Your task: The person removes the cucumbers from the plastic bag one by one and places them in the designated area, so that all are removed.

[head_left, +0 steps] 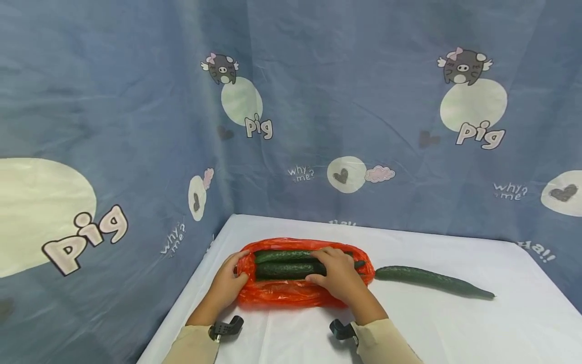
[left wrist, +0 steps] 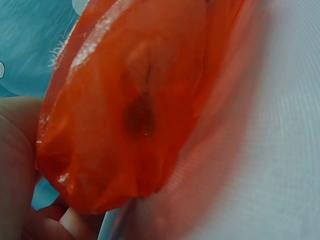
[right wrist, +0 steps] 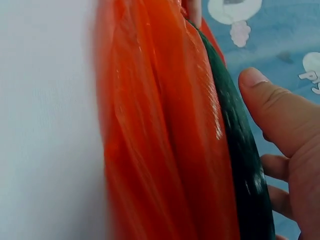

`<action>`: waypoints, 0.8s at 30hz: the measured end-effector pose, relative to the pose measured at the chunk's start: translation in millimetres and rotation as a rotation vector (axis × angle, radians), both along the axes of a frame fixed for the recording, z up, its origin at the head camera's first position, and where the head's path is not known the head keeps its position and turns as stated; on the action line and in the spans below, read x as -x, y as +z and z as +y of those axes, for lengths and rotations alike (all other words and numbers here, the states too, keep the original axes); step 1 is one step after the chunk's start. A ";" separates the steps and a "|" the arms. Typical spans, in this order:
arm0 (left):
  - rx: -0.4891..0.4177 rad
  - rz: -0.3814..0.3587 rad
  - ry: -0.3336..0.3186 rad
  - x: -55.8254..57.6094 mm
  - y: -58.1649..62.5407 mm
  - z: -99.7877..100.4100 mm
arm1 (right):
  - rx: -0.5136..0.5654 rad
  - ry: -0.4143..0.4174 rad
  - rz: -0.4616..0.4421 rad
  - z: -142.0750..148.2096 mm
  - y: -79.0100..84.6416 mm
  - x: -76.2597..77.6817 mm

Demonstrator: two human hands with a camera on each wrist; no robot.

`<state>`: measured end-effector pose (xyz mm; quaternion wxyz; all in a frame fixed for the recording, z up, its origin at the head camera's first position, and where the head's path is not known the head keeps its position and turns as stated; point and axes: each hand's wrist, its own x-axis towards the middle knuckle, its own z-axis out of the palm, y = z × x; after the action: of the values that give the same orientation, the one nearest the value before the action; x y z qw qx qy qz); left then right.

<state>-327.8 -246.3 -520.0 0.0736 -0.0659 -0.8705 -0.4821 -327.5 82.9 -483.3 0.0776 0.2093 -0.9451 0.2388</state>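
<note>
Dark green cucumbers lie side by side in an opened red plastic bag on the white tabletop. My left hand holds the bag's left end. In the left wrist view, fingers curl behind the red film, which partly hides them. Over the right part of the cucumbers is my right hand, thumb on the near side and fingers reaching to the far side. The right wrist view shows that thumb apart from a cucumber, with the other fingers behind it, partly hidden.
A single cucumber lies outside the bag to the right, its thick end near the bag's edge. Blue cloth with pig prints stands behind and left of the white table. Both wrists carry black camera mounts.
</note>
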 end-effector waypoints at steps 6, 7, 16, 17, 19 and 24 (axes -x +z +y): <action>0.003 0.003 0.009 -2.0 -0.9 1.2 | -0.013 0.012 0.004 -9.0 -5.2 0.4; 0.001 0.005 0.004 -1.3 -0.6 2.0 | -0.014 0.010 0.005 -10.3 -6.1 0.8; 0.006 -0.010 0.005 -0.5 -0.9 2.1 | -0.031 -0.003 -0.008 -20.1 -9.6 1.0; 0.005 -0.010 0.006 -0.4 -1.2 2.0 | -0.032 -0.004 -0.007 -20.6 -9.7 0.7; 0.000 -0.009 0.004 0.3 -1.9 1.7 | -0.034 -0.009 -0.005 -21.1 -10.0 0.0; 0.003 0.011 -0.008 3.3 -2.9 1.8 | -0.048 -0.026 0.011 -20.7 -12.2 -1.3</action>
<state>-331.2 -244.5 -522.9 0.0762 -0.0722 -0.8706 -0.4807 -326.2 62.2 -495.5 0.0808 0.2000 -0.9528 0.2138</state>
